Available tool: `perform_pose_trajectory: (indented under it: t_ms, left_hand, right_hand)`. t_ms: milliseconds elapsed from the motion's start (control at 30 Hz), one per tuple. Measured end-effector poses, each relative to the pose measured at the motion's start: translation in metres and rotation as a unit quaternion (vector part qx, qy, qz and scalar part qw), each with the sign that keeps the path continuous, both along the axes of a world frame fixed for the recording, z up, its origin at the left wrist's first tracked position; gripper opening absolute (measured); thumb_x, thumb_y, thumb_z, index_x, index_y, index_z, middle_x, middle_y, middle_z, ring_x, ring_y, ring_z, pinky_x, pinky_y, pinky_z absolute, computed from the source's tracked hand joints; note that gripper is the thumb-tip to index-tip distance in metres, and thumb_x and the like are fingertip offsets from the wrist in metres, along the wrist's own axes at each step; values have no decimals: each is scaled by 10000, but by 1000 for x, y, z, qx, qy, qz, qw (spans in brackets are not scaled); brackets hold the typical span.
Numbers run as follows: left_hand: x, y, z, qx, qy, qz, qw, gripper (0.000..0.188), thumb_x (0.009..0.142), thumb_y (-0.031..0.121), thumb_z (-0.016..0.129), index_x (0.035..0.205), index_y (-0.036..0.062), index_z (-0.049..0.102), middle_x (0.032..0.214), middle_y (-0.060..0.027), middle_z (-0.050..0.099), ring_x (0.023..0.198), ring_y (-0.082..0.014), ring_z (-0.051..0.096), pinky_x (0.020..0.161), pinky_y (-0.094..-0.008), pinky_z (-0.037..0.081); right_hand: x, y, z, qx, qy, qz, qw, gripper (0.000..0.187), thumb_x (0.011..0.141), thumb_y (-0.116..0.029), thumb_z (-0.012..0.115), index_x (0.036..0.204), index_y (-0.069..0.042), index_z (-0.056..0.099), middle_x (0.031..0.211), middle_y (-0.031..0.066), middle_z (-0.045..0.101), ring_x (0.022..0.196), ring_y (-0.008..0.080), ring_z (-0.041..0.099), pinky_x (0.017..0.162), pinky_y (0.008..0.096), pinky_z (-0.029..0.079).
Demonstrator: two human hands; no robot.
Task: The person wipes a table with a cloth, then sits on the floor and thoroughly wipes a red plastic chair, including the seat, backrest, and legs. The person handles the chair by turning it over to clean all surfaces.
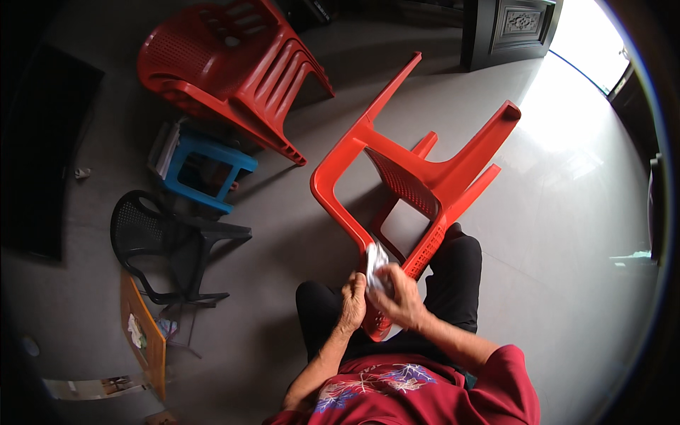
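A red plastic armchair [443, 177] lies tipped over in front of me, its legs pointing away and its perforated back leaning in between my knees. My left hand [353, 301] is closed on the edge of the chair near the arm's lower end, thumb uppermost. In the fingers of my right hand [402, 297] is a crumpled white cloth [375, 263], pressed against that same edge just beyond the left thumb. Motion blurs the right fingers and part of the cloth. The palm side of the left hand is hidden.
Stacked red chairs [234, 71] stand at the far left. Nearer are a blue stool [188, 147] and a small dark chair [166, 237]. An orange-brown board [145, 333] is at the lower left. A dark carved door [510, 32] stands by the bright doorway at far right.
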State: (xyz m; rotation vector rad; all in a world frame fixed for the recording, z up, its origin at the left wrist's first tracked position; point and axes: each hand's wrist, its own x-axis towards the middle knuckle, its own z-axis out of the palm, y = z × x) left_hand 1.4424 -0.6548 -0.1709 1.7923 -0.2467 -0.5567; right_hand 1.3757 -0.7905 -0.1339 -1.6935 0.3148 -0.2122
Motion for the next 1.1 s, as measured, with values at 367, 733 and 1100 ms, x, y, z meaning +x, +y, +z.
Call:
perform_pose_trajectory:
  t_ms: [367, 733, 1100]
  left_hand:
    - [-16, -9, 4, 9, -32, -9, 999, 554, 968, 454, 402, 1244, -23, 462, 888, -86, 582, 839, -204, 547, 766, -315, 455]
    - [6, 0, 1, -84, 227, -31, 970, 281, 942, 292, 521, 1081, 50, 487, 859, -46, 559, 743, -147, 608, 698, -288, 547]
    - [27, -35, 3, -97, 316, -18, 944, 291, 962, 379, 457, 927, 97, 396, 771, -28, 503, 464, -74, 399, 411, -233, 337]
  right_hand:
    - [72, -13, -37, -57, -48, -133, 988, 305, 759, -18, 579, 1056, -64, 524, 930, 133, 519, 878, 302, 558, 785, 349, 452]
    - [223, -20, -57, -352, -73, -157, 920, 261, 708, -67, 617, 951, -96, 524, 883, 105, 526, 843, 314, 513, 692, 434, 455]
    - [250, -130, -46, -347, 46, -226, 909, 432, 583, -112, 724, 962, -99, 518, 852, 127, 537, 834, 329, 536, 716, 434, 456]
